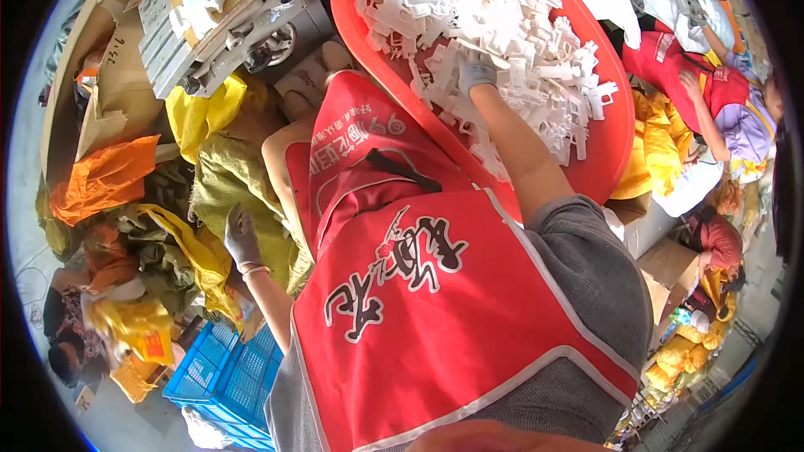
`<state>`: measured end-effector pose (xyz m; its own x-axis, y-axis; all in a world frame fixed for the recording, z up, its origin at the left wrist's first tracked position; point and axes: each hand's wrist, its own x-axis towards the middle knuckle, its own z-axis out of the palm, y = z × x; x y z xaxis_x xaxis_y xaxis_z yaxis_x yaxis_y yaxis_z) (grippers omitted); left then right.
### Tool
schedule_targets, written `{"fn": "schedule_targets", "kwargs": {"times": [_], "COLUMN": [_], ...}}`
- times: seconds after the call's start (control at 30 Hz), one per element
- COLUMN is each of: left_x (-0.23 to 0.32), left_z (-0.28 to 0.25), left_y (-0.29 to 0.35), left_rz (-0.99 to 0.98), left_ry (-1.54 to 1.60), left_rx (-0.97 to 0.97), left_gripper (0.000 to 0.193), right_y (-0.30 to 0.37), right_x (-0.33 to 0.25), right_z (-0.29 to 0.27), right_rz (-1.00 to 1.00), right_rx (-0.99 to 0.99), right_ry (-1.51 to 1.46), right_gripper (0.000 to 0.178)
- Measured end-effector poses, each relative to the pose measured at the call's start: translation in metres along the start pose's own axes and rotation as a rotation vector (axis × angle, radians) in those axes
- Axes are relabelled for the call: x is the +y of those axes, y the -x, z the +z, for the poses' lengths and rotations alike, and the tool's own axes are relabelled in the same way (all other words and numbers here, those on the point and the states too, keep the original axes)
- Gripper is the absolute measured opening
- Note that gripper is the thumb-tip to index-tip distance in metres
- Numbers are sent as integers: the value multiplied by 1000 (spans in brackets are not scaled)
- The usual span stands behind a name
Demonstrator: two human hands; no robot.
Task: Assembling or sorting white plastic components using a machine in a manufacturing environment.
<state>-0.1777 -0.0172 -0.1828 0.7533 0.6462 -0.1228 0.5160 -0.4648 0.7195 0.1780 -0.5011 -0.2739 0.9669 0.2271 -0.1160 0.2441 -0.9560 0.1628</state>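
Right hand (478, 75) among white plastic parts (477, 2) in a red basin (605, 155).
The right arm stretches forward, fingertips partly lost against the pieces; the left hand (243, 238) hangs out sideways near a green sack (230, 177), fingers bent. Whether either grip is closed, I cannot tell.

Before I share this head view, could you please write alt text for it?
The gloved right hand is among white parts heaped in a red tub. The gloved left hand is near a yellow-green sack, left of the red apron.
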Motion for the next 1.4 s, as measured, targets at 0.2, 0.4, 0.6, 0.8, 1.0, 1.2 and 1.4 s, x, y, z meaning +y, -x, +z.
{"fn": "schedule_targets", "kwargs": {"times": [0.2, 0.4, 0.6, 0.8, 1.0, 1.2, 1.4], "left_x": [1, 0, 46, 89, 160, 234, 288], "left_z": [5, 8, 1, -3, -33, -50, -53], "left_y": [7, 7, 4, -12, -50, -93, -121], "left_rz": [7, 3, 23, 110, 313, 562, 724], "left_ry": [-164, -133, -210, -94, 12, 75, 45], "left_rx": [-58, -42, -16, 94, 192, 311, 300], "left_gripper": [30, 29, 28, 27, 24, 22, 24], "right_y": [-22, -12, 10, -2, 19, 24, 32], "right_x": [22, 20, 26, 81, 60, 59, 61], "right_z": [-20, -21, -43, 9, -51, -63, -81], "right_rz": [-122, -236, -276, 47, 159, -63, -204], "right_rx": [-577, -452, -422, -287, 106, 142, 12], "right_ry": [-166, 96, -578, -568, -710, -483, -383], "right_gripper": [59, 56, 43, 40, 49, 46, 41]}}
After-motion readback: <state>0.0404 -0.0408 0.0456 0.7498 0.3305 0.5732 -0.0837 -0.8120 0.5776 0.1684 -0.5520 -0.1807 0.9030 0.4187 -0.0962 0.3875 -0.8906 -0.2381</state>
